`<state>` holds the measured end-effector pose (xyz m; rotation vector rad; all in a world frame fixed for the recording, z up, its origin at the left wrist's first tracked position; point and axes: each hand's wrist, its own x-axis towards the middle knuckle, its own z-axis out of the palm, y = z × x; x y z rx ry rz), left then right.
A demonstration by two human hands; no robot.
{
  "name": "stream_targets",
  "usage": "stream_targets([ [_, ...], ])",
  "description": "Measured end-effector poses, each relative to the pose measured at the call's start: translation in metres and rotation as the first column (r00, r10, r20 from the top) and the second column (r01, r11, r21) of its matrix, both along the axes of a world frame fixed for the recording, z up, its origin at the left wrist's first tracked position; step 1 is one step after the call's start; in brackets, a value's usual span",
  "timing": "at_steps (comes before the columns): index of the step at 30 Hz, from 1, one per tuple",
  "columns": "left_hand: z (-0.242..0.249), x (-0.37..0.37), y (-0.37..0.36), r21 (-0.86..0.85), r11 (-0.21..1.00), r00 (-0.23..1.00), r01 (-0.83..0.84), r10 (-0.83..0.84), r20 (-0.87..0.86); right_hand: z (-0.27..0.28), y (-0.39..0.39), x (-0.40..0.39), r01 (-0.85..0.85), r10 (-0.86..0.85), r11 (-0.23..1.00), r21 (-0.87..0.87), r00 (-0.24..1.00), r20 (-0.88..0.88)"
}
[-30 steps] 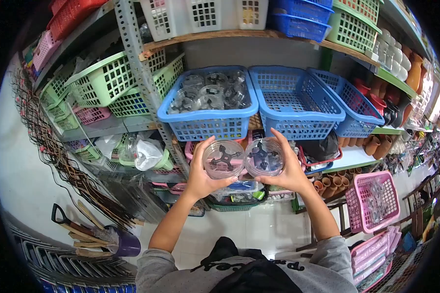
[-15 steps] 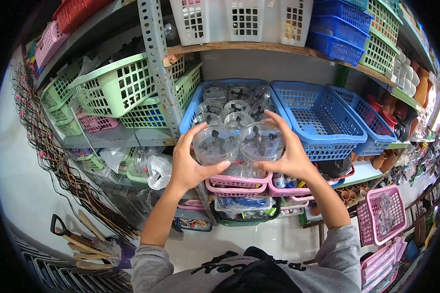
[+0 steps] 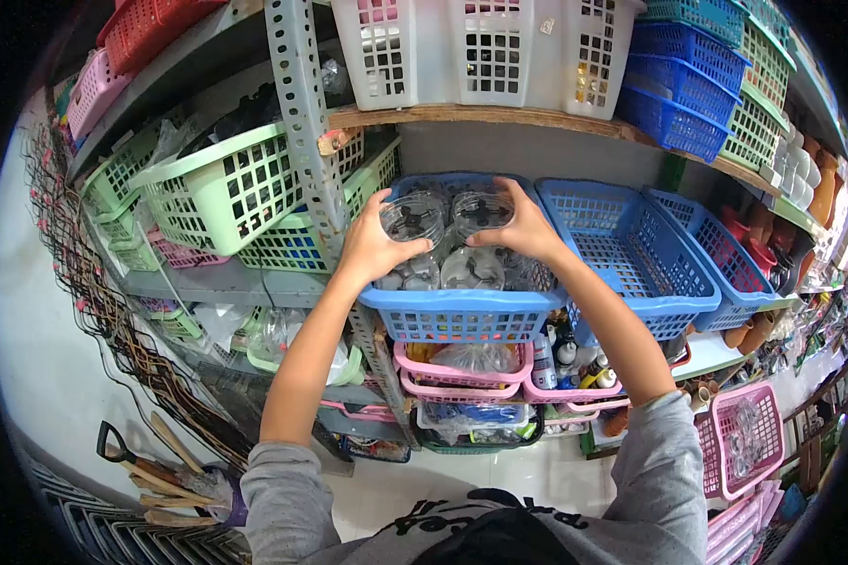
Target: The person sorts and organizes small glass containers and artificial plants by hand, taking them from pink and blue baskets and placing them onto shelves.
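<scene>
My left hand curls around a clear round plastic container with a dark shape showing in it. A similar clear container is gripped between the thumb and fingers of my right hand. Both are held side by side over the blue basket on the shelf. More round containers of the same kind sit in that basket, among them one near its front. My hands and the held pieces hide part of the basket's contents.
A second blue basket stands to the right. Light green baskets are left of the metal post. White baskets rest on the wooden shelf above. Pink baskets holding assorted goods sit below. Tools with wooden handles lean at lower left.
Both hands, each with its container, have moved forward and away from my body, from in front of the blue basket to over its inside. The view has shifted slightly.
</scene>
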<state>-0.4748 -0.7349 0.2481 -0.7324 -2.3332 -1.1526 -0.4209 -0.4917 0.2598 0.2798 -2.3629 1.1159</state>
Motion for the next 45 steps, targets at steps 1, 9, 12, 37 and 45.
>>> stream_targets([
  [1, 0.006, -0.007, 0.003, 0.002, 1.0, 1.0, -0.002, 0.002, -0.004, 0.0, 0.003, -0.014, -0.002, 0.002, 1.0, 0.002, 1.0, -0.004],
  [9, 0.017, -0.087, 0.042, -0.184, 0.978, 0.979, -0.1, 0.13, 0.155, -0.014, 0.023, -0.117, 0.096, -0.107, 0.992, 0.084, 0.985, 0.137],
  [12, 0.016, -0.106, 0.052, -0.33, 0.925, 0.973, -0.188, 0.221, 0.064, -0.01, 0.022, -0.125, 0.117, -0.139, 0.986, 0.119, 0.971, 0.197],
  [37, -0.007, -0.196, 0.081, -0.482, 0.875, 0.988, -0.049, 0.111, 0.102, -0.034, 0.027, -0.206, 0.119, -0.252, 0.791, 0.6, 0.957, 0.144],
  [45, 0.003, -0.178, 0.082, -0.558, 0.829, 0.975, -0.041, 0.156, 0.159, -0.038, 0.025, -0.201, 0.17, -0.208, 0.892, 0.418, 0.977, 0.047],
])
